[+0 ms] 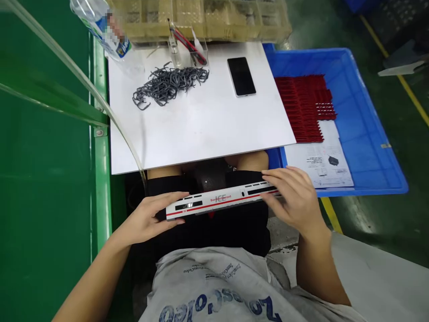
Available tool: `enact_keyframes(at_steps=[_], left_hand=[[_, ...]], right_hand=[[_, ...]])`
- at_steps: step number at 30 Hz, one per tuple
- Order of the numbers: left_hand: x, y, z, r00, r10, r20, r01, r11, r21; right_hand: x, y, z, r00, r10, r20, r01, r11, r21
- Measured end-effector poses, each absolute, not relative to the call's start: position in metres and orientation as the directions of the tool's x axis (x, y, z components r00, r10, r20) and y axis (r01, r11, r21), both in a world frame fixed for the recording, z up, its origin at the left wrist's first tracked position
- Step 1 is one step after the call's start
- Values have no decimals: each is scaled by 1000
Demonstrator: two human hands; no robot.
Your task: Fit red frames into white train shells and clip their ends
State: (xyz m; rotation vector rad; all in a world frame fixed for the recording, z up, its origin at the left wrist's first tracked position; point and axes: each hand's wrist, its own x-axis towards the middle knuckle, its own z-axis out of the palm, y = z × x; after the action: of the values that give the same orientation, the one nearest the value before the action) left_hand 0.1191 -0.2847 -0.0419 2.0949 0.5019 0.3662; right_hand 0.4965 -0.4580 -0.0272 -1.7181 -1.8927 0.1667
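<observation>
A white model train car [221,199] with a red stripe, dark windows and "ICE Bordrestaurant" lettering lies lengthwise between my hands, above my lap. My left hand [152,217] pinches its left end, thumb below and fingers along the top edge. At the other end, my right hand [293,199] grips the car the same way, covering that tip. Just beyond the car is the white board [201,129], which carries a heap of thin dark grey curved pieces [170,85].
A phone [241,76] and a small clear holder with tools [189,51] sit on the board. Behind stands a yellowish compartment tray [208,20], with a plastic bottle [103,31] at left. The blue bin [368,129] holds red parts [301,107] and printed paper. A clear hose [100,98] hangs left.
</observation>
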Motion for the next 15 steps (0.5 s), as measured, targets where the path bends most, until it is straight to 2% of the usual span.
enact_keyframes(at_steps=[2,4,6,9,12,14,15], left_hand=[[114,-290,-45,858,511,51,216,-449,867],[109,-295,-48,848,529,31,229,-419,879],[105,-299,-50,838,545,14,249,-407,879],[96,-299,-46,836,548,12,255,-408,877],[86,-294,-39,838,545,-10,274,-405,872],[84,-294,-37,809,587,-32,263,-313,913],[86,-297,-37,781,623,-30,214,-222,951]], right_hand=[[475,-450,-23,-245,917,315,883,346,-317],[457,-440,-27,-383,896,223,867,432,-249],[446,-432,-35,-423,890,169,876,449,-175],[443,-427,-48,-465,867,177,867,487,-107],[446,-428,-54,-466,870,161,863,487,-135],[441,-429,-56,-408,898,164,859,439,-263],[434,-429,-57,-354,917,182,839,398,-371]])
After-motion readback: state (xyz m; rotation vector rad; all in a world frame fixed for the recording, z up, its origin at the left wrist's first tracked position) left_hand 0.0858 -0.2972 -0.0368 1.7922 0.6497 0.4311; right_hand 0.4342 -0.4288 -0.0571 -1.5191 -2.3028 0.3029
